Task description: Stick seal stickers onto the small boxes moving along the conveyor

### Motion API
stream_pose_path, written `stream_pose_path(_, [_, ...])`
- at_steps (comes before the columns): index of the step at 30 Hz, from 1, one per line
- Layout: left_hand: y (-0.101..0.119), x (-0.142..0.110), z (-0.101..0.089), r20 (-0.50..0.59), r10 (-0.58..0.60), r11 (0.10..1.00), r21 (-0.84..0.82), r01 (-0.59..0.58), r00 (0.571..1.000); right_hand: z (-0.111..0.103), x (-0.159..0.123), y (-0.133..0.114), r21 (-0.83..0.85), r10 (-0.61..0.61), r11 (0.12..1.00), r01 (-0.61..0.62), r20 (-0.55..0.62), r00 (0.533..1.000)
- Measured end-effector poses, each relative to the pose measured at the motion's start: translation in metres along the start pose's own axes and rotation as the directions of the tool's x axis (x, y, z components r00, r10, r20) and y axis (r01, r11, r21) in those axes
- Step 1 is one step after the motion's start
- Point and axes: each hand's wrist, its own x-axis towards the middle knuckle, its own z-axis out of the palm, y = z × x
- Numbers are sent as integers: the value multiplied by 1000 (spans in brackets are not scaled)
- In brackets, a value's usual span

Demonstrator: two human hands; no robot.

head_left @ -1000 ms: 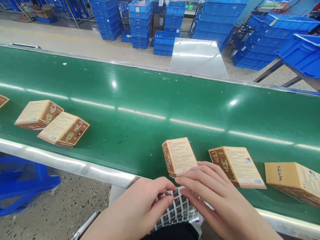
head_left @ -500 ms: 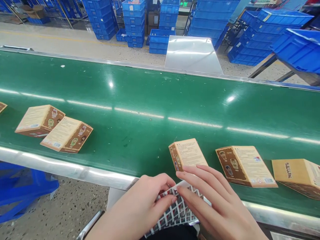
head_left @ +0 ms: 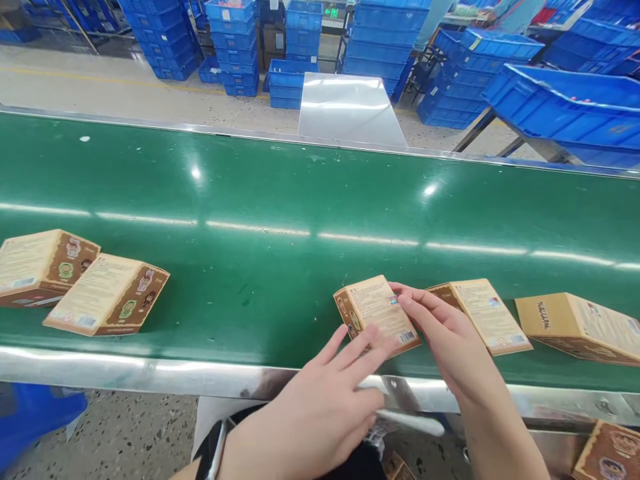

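Observation:
A printed cardboard box point(head_left: 375, 313), cream and brown, lies on the green belt in front of me. My left hand point(head_left: 340, 393) reaches over its near edge, fingertips spread on the printed face. Below that hand, a white sheet edge point(head_left: 413, 422) sticks out, apparently the sticker sheet held by the lower fingers, which are partly hidden. At the box's upper right corner, my right hand point(head_left: 440, 320) pinches thumb and index finger at a small shiny sticker point(head_left: 393, 300), which touches or nearly touches the face.
Two similar boxes point(head_left: 100, 293) lie overlapping at left. Another box point(head_left: 485, 313) sits just behind my right hand, with one more point(head_left: 575, 327) farther right. A metal rail point(head_left: 150, 367) edges the belt. Stacked blue crates point(head_left: 230, 47) stand beyond it; a brown box point(head_left: 613, 453) is at lower right.
Both hands have moved up from the gridded sticker sheet to the box. My right hand has gone to its upper right corner with a sticker. The view has shifted right.

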Motion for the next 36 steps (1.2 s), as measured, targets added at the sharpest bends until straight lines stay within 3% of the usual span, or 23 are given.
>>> stream_pose_path(7, [-5, 18, 5, 38, -19, 996, -90, 23, 999, -6, 2, -4, -72, -23, 997, 20, -39, 999])
stream_pose_path(15, [-1, 31, 8, 53, 6, 993, -121, 0, 999, -11, 1, 3, -199, -72, 979, 36, -178, 981])
stream_pose_path(19, [1, 38, 11, 58, 28, 994, -102, -22, 998, -9, 0, 12, -320, -190, 944, 79, -333, 923])
stream_pose_path(23, [1, 46, 16, 37, 55, 992, -119, -50, 998, -15, 5, 14, -323, -285, 936, 142, -453, 845])
stream_pose_path(25, [1, 45, 16, -3, 63, 987, -145, -63, 998, -22, 1, 11, -424, -385, 888, 178, -474, 792])
stream_pose_path(27, [2, 40, 12, -43, 26, 978, -204, -34, 999, -28, -9, 4, -578, -519, 782, 231, -401, 755])
stream_pose_path(28, [3, 35, 8, -48, -24, 968, -249, 11, 999, -29, -17, -1, -640, -576, 714, 284, -305, 758])
stream_pose_path(30, [4, 23, -1, -32, -167, 923, -356, 145, 986, -29, -33, -10, -665, -606, 582, 467, 28, 795])
stream_pose_path(31, [4, 16, -6, -17, -241, 888, -407, 213, 970, -26, -40, -15, -618, -572, 539, 572, 230, 787])
stream_pose_path(33, [4, 2, -17, 15, -371, 809, -486, 331, 929, -17, -48, -21, -467, -474, 505, 726, 553, 685])
stream_pose_path(34, [3, -4, -22, 32, -429, 765, -518, 382, 903, -11, -48, -24, -410, -439, 501, 762, 638, 633])
stream_pose_path(36, [2, -17, -30, 73, -541, 671, -563, 482, 838, 1, -44, -26, -344, -455, 485, 804, 686, 568])
